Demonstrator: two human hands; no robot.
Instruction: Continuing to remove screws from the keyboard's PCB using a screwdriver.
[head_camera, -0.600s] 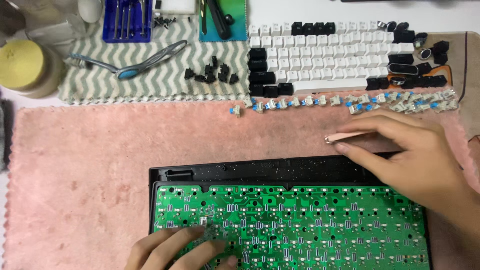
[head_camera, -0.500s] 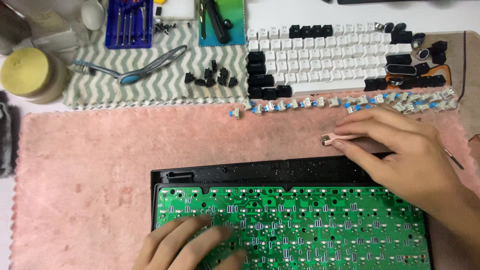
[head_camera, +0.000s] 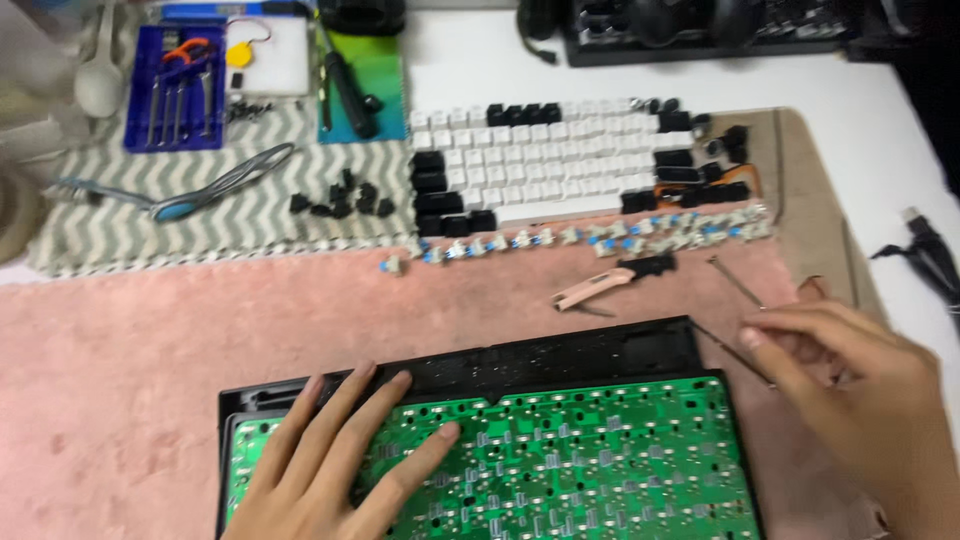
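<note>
Fingers of the left hand (head_camera: 335, 465) lie spread and flat on the green circuit board (head_camera: 560, 460), grasping nothing. That board sits in a black keyboard case (head_camera: 560, 355) on the pink mat (head_camera: 150, 340). Right of the board, the right hand (head_camera: 860, 400) hovers with loosely curled fingers near a thin metal rod (head_camera: 735, 352); whether they pinch anything I cannot tell. Beyond the board lie a pink tool (head_camera: 612, 283), a row of switches (head_camera: 600, 238) and keycaps (head_camera: 550, 160).
</note>
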